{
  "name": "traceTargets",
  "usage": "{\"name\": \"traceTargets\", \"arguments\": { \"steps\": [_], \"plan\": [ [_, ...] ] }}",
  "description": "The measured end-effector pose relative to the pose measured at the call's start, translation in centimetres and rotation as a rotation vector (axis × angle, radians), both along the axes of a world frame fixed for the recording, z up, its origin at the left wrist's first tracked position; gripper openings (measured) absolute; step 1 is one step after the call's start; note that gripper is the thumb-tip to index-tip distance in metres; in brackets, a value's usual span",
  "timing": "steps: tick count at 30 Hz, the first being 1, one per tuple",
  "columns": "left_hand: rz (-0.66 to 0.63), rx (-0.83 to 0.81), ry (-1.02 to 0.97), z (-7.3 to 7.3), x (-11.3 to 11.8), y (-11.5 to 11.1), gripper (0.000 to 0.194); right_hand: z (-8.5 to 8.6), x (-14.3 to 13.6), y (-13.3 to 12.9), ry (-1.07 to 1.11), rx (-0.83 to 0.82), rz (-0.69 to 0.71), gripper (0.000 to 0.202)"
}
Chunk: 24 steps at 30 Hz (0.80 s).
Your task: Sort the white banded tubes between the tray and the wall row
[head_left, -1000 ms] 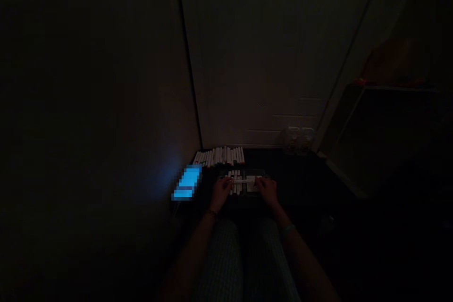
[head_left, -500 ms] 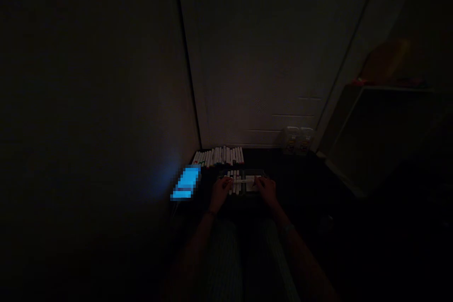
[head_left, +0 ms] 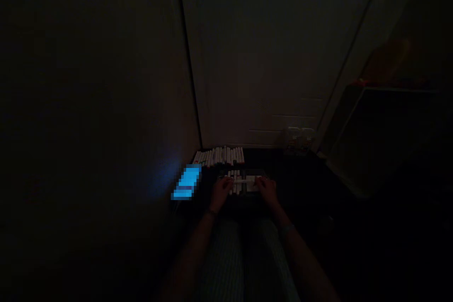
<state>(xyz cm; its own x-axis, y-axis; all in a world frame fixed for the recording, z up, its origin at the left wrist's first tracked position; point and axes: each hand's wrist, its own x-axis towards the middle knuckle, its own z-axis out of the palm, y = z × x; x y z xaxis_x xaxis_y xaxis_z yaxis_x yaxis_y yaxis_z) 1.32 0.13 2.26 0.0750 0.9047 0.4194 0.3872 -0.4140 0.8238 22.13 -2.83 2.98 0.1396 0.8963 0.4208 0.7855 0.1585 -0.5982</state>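
Note:
A slim white marker (head_left: 244, 181) lies level between my two hands, held at both ends. My left hand (head_left: 221, 189) is closed on its left end, my right hand (head_left: 267, 189) on its right end. Below it, on the dark table, is a dark case (head_left: 262, 172). Several white markers (head_left: 234, 189) stand side by side in its left half. In the right half sits a pale block or card (head_left: 252, 186), which the dim light keeps me from making out.
A row of several white markers (head_left: 219, 155) lies along the back of the dark table (head_left: 300, 179). At the left, a blurred phone-like screen (head_left: 187, 181) glows blue. Two clear containers (head_left: 299, 140) stand at the back right. A shelf unit (head_left: 392, 88) is farther right.
The picture has grown darker. My hands and the marker stay almost in place.

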Motion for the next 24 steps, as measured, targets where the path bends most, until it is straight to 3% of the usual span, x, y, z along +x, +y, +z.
{"name": "traceTargets", "arguments": {
  "steps": [24],
  "plan": [
    [0.023,0.012,0.026,-0.61,-0.02,0.41,0.03,-0.03,0.04,-0.05,0.013,0.007,0.002,0.045]
  ]
}}
